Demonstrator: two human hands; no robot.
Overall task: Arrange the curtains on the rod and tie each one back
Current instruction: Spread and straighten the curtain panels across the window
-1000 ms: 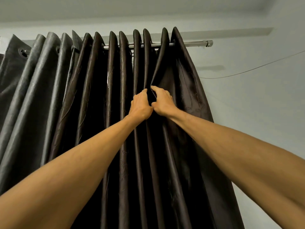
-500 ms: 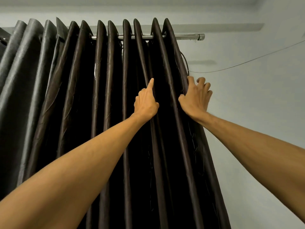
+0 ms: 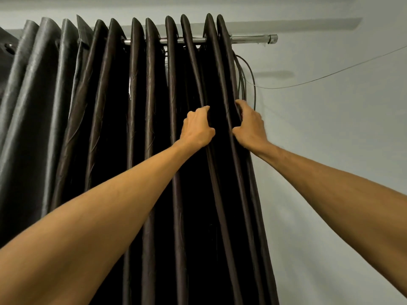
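The dark curtain [image 3: 154,128] hangs from the rod [image 3: 248,38] in tight pleats, bunched toward the rod's capped end; a paler grey curtain [image 3: 33,84] hangs further from that end and runs out of frame. Both hands are raised on the last pleats nearest the cap, some way below the rod; the left hand [image 3: 198,128] has its fingers curled into the hollow between two folds, thumb on the near side, gripping a ridge of cloth; the right hand [image 3: 250,126] wraps the curtain's outer edge, thumb in front and fingers curled round behind. We read this as gathering; holding neighbouring folds level lets the person press them together evenly, so that the pleats stack neatly under the rod before any tie-back goes on; we judge the tying not yet begun, since no tie shows.

Much is hidden; the fingertips of both hands are buried in cloth, so we cannot tell how hard they pinch; the eyelets on the rod are mostly covered by the pleat tops; the hem is cut off far below the rod; dark cables [image 3: 253,80] drop from behind the curtain just under the capped end, and we cannot tell whether the right hand touches them; a thin wire [image 3: 330,76] crosses the wall below the cap.
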